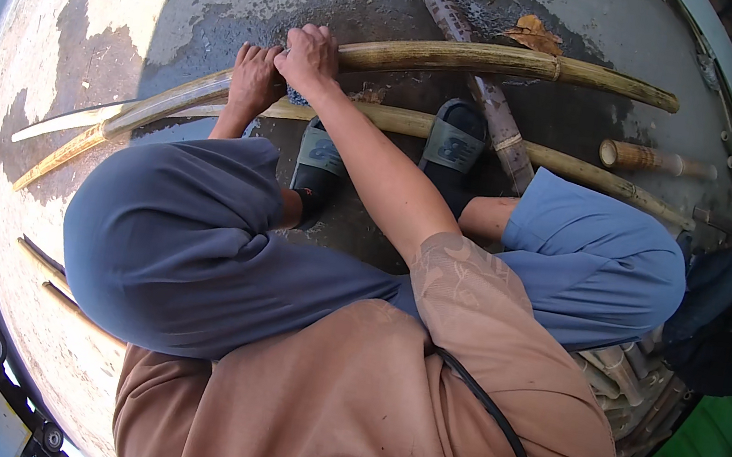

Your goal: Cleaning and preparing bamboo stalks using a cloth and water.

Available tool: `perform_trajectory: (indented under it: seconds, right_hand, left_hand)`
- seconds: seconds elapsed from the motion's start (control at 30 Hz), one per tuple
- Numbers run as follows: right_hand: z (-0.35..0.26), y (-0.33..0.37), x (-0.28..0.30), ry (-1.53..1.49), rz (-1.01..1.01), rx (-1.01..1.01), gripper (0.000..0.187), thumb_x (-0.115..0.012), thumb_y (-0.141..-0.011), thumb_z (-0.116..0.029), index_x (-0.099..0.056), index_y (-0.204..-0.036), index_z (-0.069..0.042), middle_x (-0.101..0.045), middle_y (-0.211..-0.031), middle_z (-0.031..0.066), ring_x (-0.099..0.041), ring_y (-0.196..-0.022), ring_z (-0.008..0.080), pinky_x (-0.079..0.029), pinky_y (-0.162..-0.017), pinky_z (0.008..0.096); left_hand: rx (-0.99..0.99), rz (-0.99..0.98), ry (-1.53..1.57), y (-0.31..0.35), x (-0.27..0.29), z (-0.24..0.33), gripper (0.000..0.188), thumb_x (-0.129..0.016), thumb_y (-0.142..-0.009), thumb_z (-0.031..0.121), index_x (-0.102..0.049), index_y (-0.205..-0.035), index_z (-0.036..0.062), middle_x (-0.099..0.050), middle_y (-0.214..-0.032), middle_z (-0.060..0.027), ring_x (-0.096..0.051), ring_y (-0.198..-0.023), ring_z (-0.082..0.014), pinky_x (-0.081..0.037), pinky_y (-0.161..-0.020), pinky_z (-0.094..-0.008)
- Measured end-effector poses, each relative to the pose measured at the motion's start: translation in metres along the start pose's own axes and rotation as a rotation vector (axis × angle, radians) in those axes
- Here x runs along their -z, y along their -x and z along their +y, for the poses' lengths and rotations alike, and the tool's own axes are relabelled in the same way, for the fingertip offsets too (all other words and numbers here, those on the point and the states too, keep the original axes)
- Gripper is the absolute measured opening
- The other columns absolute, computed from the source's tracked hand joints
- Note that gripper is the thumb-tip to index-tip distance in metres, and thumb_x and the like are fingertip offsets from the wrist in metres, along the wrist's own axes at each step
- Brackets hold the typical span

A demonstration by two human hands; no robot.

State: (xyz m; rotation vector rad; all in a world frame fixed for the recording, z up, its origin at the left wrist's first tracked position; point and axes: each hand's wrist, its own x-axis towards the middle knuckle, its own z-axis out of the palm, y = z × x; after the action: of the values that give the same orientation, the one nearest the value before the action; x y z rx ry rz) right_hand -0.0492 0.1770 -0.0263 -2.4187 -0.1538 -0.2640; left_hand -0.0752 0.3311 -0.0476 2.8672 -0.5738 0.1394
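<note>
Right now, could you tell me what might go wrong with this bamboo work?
Both hands, left and right, grip close together on the bamboo pole, so a slip could pinch fingers. The feet in open sandals sit between poles; a rolling pole could strike toes. The split end looks sharp and might cut.

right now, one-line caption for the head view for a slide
Seated person's left hand and right hand grip a long bamboo pole lying across concrete ground.

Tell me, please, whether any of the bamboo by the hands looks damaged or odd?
Yes: the bamboo pole under both hands is split lengthwise at its left end, the strips spreading apart over the concrete.
</note>
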Motion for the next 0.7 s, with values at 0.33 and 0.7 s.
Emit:
perform_trajectory:
  seconds: [0.33, 0.7]
  right_hand:
    - [0.199, -0.051, 0.197, 0.345, 0.039, -0.384, 0.037, -0.08, -0.084, -0.037, -0.08, -0.101, -0.004, -0.077, -0.109, 0.0219, -0.07, -0.111, 0.0408, -0.055, -0.099, 0.0489]
    - [0.147, -0.034, 0.167, 0.312, -0.203, -0.283, 0.036, -0.076, -0.084, -0.032, -0.079, -0.109, -0.006, -0.076, -0.117, 0.0176, -0.066, -0.118, 0.0392, -0.051, -0.105, 0.0494]
  left_hand:
    - [0.181, -0.009, -0.108, 0.017, 0.016, 0.005, 0.028, -0.072, -0.085, 0.016, -0.062, -0.111, 0.011, -0.069, -0.111, -0.0083, -0.062, -0.116, -0.0312, -0.037, -0.106, -0.0677]
    - [0.386, -0.14, -0.192, 0.1, 0.056, -0.089, 0.051, -0.076, -0.077, 0.012, -0.067, -0.126, 0.019, -0.064, -0.125, -0.006, -0.052, -0.134, -0.0321, -0.034, -0.107, -0.0749]
